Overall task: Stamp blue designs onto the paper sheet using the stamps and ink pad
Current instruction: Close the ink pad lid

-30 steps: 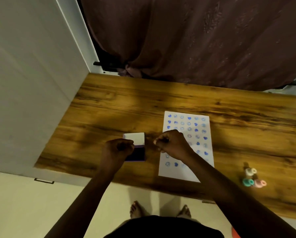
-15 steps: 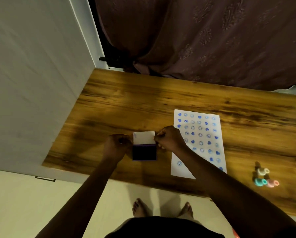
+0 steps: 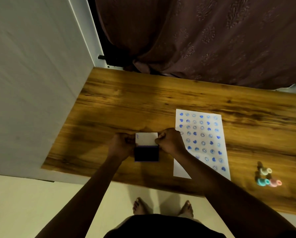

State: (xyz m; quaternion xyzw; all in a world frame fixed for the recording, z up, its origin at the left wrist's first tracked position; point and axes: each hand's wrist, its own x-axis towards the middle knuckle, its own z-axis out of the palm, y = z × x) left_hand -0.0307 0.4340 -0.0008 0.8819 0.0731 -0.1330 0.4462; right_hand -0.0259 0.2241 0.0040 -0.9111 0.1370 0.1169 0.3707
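The ink pad (image 3: 146, 153) lies open on the wooden table, its dark blue pad toward me and its white lid (image 3: 146, 138) flipped up at the far side. My left hand (image 3: 122, 146) grips the left edge of the case. My right hand (image 3: 170, 141) pinches the lid's right edge. To the right lies the white paper sheet (image 3: 201, 141), covered with rows of blue hearts and smiley faces; my right forearm hides its near left part. Three small stamps (image 3: 267, 177) in cream, teal and pink lie at the far right.
A white cabinet wall (image 3: 32, 83) borders the table (image 3: 126, 103) on the left. A dark brown curtain (image 3: 204, 40) hangs behind the table. The table's near edge runs above the cream floor, where bare feet (image 3: 162, 206) stand.
My right hand moved left from the paper sheet to the ink pad's lid. The camera view shifted, so everything sits further right in the frame.
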